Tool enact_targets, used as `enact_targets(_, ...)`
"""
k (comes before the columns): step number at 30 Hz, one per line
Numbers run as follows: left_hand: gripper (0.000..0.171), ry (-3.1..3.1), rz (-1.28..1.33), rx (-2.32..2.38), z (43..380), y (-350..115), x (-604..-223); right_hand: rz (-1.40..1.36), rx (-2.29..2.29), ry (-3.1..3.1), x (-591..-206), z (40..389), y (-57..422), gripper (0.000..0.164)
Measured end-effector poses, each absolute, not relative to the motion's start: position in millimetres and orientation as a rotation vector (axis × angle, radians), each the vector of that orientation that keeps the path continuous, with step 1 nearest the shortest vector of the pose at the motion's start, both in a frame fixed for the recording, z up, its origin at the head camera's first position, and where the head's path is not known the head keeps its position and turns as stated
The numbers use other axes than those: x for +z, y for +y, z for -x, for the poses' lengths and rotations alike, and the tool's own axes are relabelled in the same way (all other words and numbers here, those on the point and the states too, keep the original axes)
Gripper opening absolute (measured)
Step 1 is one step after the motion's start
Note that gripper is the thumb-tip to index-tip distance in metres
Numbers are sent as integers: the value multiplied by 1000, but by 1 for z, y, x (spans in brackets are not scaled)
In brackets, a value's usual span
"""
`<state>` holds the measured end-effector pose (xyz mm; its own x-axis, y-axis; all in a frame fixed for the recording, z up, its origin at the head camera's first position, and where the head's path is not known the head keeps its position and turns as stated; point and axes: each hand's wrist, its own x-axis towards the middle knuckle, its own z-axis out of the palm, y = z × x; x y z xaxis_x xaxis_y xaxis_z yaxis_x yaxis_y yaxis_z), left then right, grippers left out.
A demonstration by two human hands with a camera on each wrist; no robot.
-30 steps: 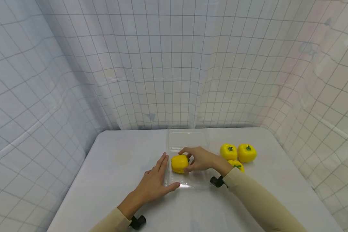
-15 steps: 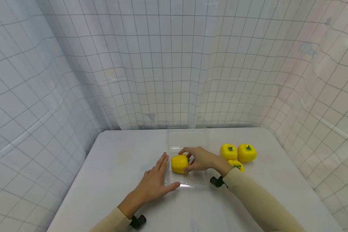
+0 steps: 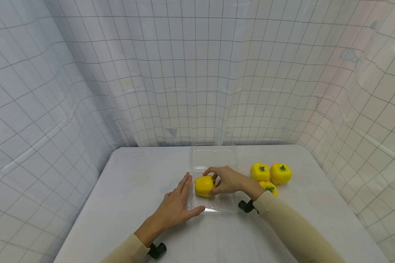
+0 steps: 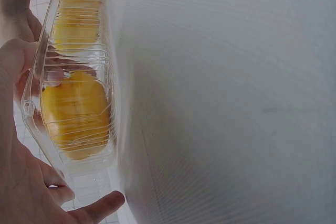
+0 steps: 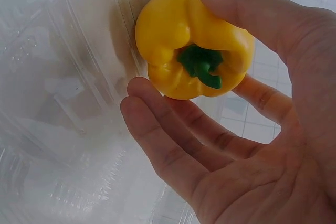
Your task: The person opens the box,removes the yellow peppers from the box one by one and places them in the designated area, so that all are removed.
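A yellow bell pepper [image 3: 203, 186] lies on its side in the clear plastic container [image 3: 220, 205], its stem pointing right. My right hand [image 3: 229, 179] holds it by the stem end, thumb on one side and fingers on the other. The right wrist view shows the green stem [image 5: 202, 66] facing my palm. Along the container's left side lies my left hand [image 3: 173, 208], fingers straight and together, thumb spread out near the front edge. In the left wrist view, the pepper [image 4: 77, 114] shows through the ribbed clear wall, close to my left hand.
Three more yellow bell peppers, a left one [image 3: 259, 172], a right one [image 3: 281, 173] and a front one [image 3: 268, 187], sit right of the container; my right sleeve partly overlaps the front one. The container's clear lid [image 3: 214, 157] lies folded back. A gridded curtain [image 3: 204, 73] surrounds the white table [image 3: 145, 171].
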<state>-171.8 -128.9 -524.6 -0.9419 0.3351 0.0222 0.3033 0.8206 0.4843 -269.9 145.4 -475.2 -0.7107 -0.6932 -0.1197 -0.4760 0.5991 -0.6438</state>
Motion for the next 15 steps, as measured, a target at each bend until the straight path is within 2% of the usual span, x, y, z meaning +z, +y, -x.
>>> enact_targets(15, 124, 2935, -514, 765, 173, -129, -525, 939, -837, 2499, -476, 269, 146, 68)
